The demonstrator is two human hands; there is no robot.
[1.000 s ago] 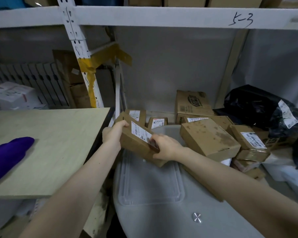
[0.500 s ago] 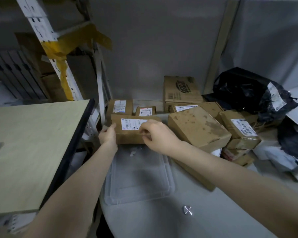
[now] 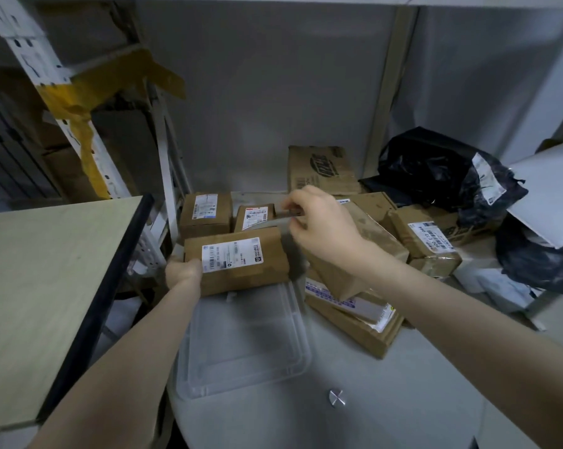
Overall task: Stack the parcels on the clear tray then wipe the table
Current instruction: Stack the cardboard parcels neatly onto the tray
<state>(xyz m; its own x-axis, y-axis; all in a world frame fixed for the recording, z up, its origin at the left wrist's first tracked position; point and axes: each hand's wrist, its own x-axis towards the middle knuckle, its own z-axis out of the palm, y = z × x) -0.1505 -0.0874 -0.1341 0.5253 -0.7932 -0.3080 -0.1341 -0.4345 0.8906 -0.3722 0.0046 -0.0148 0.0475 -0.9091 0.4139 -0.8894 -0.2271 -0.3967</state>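
A clear plastic tray point(image 3: 241, 345) lies on the grey round table point(image 3: 387, 400) in front of me. A brown parcel with a white label point(image 3: 238, 260) rests at the tray's far end, and my left hand point(image 3: 183, 270) grips its left edge. My right hand point(image 3: 319, 222) hovers above and to the right of it, fingers curled, holding nothing that I can see. Two small labelled parcels point(image 3: 205, 212) point(image 3: 254, 215) stand behind the tray. A larger stained box point(image 3: 371, 241) sits under my right wrist.
More parcels point(image 3: 429, 244) and a flat carton point(image 3: 354, 322) crowd the table's right side, with black bags point(image 3: 442, 170) behind them. A pale wooden tabletop with a black edge point(image 3: 47, 286) stands at the left, beside a white shelving post point(image 3: 40, 69).
The labelled parcel has come down flat onto the tray's far end. My right hand has let go of it and lifted up to the right; my left hand still holds its edge.
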